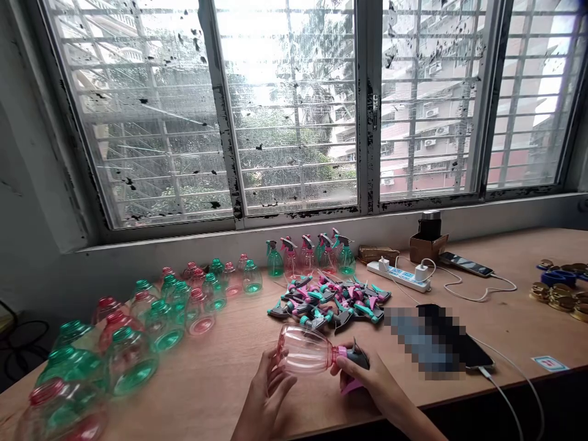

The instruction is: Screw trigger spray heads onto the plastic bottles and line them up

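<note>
Perhaps a workshop: bottles in rows, heaped spray heads.

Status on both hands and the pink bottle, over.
Left grip at base of pink bottle. Right grip closed on its spray head. Bottle sideways, neck rightward. Heap of spray heads close behind.

No text readable; print on blue-bordered card too small.

Strong daylight glare through the window, dim left wall, 1 partly pixelated phone
</note>
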A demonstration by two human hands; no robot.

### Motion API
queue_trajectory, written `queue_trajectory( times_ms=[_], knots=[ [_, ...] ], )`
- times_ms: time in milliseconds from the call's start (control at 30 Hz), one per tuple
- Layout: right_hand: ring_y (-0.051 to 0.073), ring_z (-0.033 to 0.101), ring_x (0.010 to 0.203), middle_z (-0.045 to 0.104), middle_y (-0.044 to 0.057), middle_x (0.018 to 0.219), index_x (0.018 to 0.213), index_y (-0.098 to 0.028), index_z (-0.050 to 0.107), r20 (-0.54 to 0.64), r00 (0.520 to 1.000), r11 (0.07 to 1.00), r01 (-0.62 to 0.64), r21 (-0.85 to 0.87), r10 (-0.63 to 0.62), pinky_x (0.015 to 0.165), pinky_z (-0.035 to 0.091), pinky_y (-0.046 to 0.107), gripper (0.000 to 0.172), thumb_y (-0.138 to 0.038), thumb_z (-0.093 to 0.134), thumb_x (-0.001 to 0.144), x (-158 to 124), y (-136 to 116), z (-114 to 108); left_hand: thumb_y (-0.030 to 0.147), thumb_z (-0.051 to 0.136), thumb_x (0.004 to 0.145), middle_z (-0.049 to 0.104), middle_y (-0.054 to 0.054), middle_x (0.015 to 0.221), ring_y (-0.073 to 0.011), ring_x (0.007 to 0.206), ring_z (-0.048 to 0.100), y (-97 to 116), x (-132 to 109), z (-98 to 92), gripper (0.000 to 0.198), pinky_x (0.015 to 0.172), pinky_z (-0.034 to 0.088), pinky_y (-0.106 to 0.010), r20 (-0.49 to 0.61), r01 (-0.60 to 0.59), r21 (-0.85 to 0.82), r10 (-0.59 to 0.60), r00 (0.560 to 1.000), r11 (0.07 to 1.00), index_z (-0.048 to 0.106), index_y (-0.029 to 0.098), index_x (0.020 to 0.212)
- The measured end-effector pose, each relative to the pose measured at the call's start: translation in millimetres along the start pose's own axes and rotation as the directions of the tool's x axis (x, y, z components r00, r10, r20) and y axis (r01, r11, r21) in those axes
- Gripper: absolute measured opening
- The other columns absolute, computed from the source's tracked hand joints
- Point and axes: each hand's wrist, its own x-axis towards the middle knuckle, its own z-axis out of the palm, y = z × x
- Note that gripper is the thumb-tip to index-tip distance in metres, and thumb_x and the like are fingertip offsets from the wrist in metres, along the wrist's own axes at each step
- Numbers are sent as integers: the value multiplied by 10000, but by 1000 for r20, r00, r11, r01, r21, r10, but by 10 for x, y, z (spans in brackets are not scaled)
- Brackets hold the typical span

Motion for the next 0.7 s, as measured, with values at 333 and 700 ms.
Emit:
queue_trajectory(
  times_ms=[333,700],
  knots=[
    [159,648,552,748,48,744,918,-166,639,9,1000,1000,7,0,-7,532,529,268,456,-568,797,774,-12,6,9,539,737,847,691,-137,1273,-362,1266,606,160,-41,112,417,1060,506,-484,-49,-13,-83,9,999,997,613,217,1082],
    [175,659,556,701,14,656,940,-157,634,-46,999,998,-8,54,10,536,527,271,466,-554,808,772,-4,-7,4,439,893,693,440,-168,1516,-371,1263,589,3,-16,71,493,1014,536,-486,-95,-22,-93,13,995,995,592,226,1021]
  ],
)
